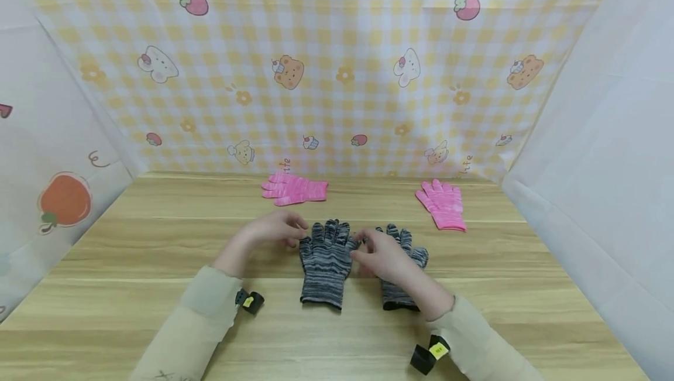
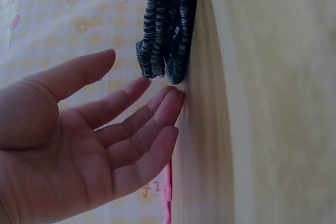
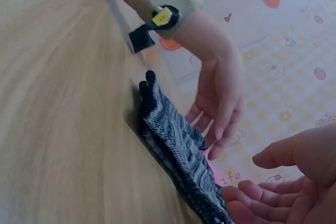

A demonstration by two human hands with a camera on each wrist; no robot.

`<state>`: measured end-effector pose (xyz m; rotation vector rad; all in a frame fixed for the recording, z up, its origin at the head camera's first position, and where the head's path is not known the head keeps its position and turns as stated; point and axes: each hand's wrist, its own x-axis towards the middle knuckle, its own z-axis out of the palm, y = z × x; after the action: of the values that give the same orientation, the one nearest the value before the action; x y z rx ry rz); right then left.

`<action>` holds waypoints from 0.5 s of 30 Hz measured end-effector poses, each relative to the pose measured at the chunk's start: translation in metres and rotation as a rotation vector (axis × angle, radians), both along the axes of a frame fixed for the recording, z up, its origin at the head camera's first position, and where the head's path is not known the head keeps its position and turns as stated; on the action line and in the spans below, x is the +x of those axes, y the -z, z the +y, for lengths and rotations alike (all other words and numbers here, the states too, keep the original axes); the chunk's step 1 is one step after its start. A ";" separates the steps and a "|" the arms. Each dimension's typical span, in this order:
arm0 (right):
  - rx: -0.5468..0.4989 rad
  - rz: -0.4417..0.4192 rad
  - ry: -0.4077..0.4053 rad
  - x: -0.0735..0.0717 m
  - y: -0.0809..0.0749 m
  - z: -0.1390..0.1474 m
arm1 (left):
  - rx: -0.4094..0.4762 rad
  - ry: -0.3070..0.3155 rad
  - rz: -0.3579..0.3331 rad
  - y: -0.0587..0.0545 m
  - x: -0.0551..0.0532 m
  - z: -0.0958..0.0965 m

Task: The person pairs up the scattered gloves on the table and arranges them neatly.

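Note:
Two grey-and-black knitted gloves lie on the table, fingers toward the back. My left hand [image 1: 278,227] is beside the finger end of the left grey glove [image 1: 325,270]. In the left wrist view its fingers [image 2: 139,116] are relaxed and spread, with fingertips right at the glove's edge and the thumb apart. My right hand [image 1: 387,255] is on the other side of that glove, fingertips at its right edge. The right wrist view shows its thumb held away from the loosely bent fingers [image 3: 257,203]. The right forearm and hand partly cover the right grey glove [image 1: 400,296].
A pink glove [image 1: 295,188] lies at the back of the wooden table [image 1: 158,240], and another pink glove [image 1: 443,205] lies at the back right. A checked cloth [image 1: 337,106] hangs behind the table, with white cloth at both sides.

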<state>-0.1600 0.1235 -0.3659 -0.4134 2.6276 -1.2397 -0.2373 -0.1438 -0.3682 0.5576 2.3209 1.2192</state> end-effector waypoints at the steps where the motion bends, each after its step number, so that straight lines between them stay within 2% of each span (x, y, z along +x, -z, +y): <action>1: -0.011 0.021 -0.025 0.001 0.001 -0.001 | -0.007 0.020 0.019 0.000 -0.002 0.001; 5: -0.018 0.109 -0.137 0.005 0.006 -0.009 | -0.040 0.075 0.060 0.001 -0.007 0.004; 10: -0.012 0.193 -0.225 0.010 0.009 -0.017 | -0.062 0.123 0.093 0.002 -0.010 0.004; 15: -0.009 0.211 -0.327 0.012 0.015 -0.021 | -0.092 0.188 0.133 0.002 -0.012 0.001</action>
<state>-0.1477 0.1025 -0.3805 -0.9799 2.5780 -1.1543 -0.2491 -0.1423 -0.3698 0.8261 2.3573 1.0108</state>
